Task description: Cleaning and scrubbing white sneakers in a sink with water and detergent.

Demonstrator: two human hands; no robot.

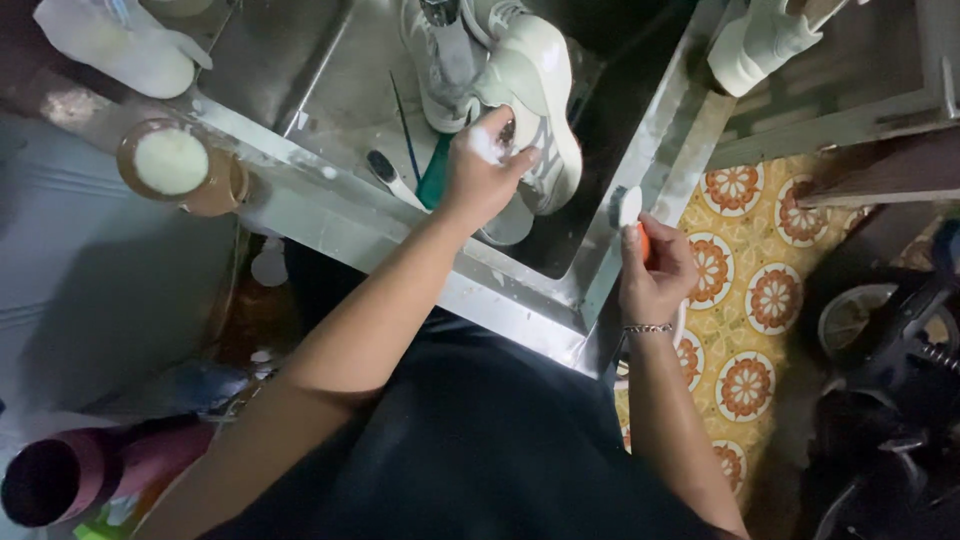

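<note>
View from above of a person standing at a steel sink (560, 290) that fills the upper middle of the frame. A white sneaker (535, 95) lies in the basin at top centre, sole side turned toward the right. The left hand (485, 170), soapy, presses on the shoe's side near its heel, fingers (515, 160) curled closed around the edge to steady it. The right hand (655, 270), at centre right over the sink's corner, grips an orange-handled scrub brush (632, 212) with its fingers wrapped tight, bristle head pointing up toward the shoe, not touching it. A bracelet circles that wrist. To scrub well, the shoe should probably be held firmly against the basin while the brush works in short strokes. A second white sneaker (760, 40) sits on the counter at upper right. A toothbrush (385, 172) lies in the basin left of the hand. A brown jar (180, 165) stands at upper left.
</note>
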